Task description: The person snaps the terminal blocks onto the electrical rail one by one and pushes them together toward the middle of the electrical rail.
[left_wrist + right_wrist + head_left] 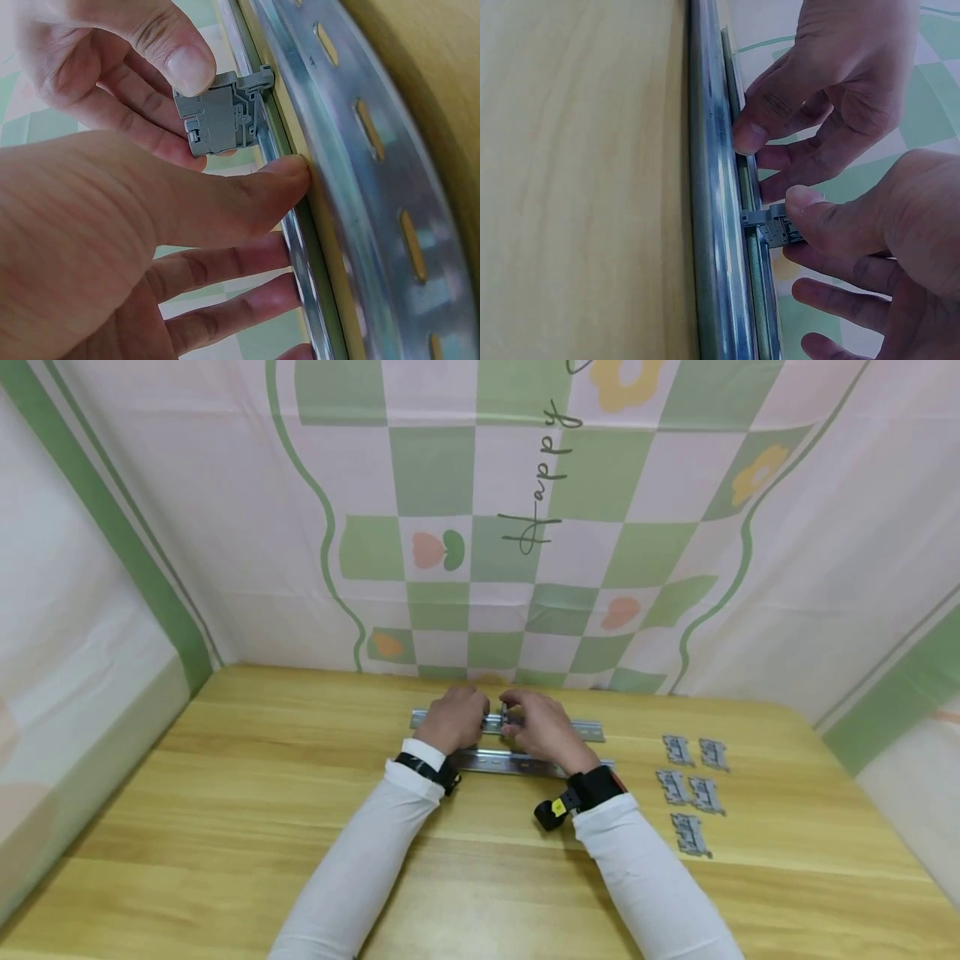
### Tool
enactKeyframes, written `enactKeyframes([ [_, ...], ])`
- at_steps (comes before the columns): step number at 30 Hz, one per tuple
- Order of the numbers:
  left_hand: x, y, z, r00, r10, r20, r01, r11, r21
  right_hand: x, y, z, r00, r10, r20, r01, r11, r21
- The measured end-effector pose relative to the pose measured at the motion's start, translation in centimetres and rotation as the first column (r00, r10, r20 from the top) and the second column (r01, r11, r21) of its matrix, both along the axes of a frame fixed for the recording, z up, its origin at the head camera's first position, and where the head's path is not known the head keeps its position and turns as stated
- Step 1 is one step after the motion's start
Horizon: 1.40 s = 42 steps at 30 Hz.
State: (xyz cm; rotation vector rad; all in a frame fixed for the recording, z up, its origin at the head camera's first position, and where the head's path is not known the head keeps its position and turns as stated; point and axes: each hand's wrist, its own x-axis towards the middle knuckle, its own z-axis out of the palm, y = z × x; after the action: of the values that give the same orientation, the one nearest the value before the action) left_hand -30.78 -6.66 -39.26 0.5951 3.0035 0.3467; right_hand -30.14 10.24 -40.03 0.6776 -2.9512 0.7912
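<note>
Two slotted metal DIN rails lie side by side across the table, a far rail [588, 731] and a near rail [510, 762]. My right hand [543, 725] pinches a grey terminal block [221, 116] between thumb and fingers. The block's foot meets the far rail; whether it is clipped on I cannot tell. Just left of it, my left hand [453, 720] grips the far rail, thumb on the near edge and fingers on the far side. In the right wrist view the right thumb covers part of the block [776, 227].
Several more grey terminal blocks [690, 835] lie in loose rows on the table's right side. The wooden table [225, 793] ends at a patterned cloth [435, 477] hanging behind it. The near rail sits between my wrists and the far rail.
</note>
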Motion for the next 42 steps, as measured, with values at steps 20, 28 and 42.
enactKeyframes([
  [20,0.6,-0.5,0.2,1.000,-0.014,0.005,0.014,0.999,0.036,-0.7,5.5,1.8,0.988,-0.031,0.149,0.036,0.999,-0.032],
  [28,0.4,-0.4,0.3,1.000,-0.018,0.013,0.018,1.000,0.021,-0.7,10.1,2.7,0.969,-0.131,0.209,0.108,0.987,0.116],
  [42,0.5,-0.1,0.2,0.999,-0.017,0.039,0.016,1.000,0.013,0.5,14.9,2.8,0.953,-0.266,0.147,0.228,0.946,0.232],
])
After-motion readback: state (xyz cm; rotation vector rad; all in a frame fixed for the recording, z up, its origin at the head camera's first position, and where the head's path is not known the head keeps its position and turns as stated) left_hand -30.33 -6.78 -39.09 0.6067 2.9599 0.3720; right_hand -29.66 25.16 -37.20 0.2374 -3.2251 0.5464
